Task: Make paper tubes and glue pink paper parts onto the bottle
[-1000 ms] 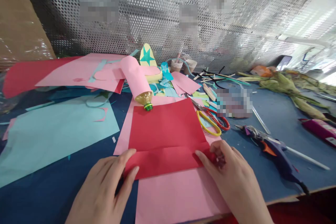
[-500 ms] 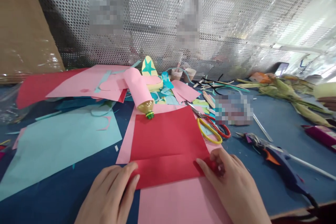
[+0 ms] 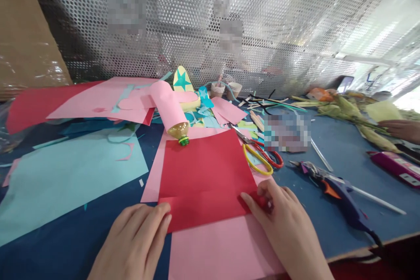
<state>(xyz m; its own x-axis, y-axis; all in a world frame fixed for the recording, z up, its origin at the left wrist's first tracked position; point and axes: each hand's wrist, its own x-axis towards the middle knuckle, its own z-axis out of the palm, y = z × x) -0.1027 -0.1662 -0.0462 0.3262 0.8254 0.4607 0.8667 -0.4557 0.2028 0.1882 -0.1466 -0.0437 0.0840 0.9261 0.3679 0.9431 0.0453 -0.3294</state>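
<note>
A red paper sheet [image 3: 203,166] lies over a longer pink sheet [image 3: 219,249], its near edge folded back in a strip. My left hand [image 3: 138,232] pinches the fold's left end between thumb and fingers. At the other end my right hand [image 3: 278,214] closes thumb and fingers on the red paper's right edge. Just beyond the sheet is a bottle wrapped in pink paper [image 3: 169,107], its green cap toward me. Scissors with red and yellow handles [image 3: 259,157] rest by the red sheet's right side.
To the right lie a blue glue gun [image 3: 341,201] and a purple box cutter [image 3: 397,166]. Another person's hand [image 3: 403,129] holds yellow paper near corn husks [image 3: 341,111]. Light blue paper [image 3: 75,175] spreads at left. Small cups [image 3: 217,90] stand before the perforated metal wall [image 3: 183,22].
The view has shifted slightly, moving most things a little left and up. Both hands keep their hold on the red paper, and its folded strip looks flatter. The other person's hand shows more.
</note>
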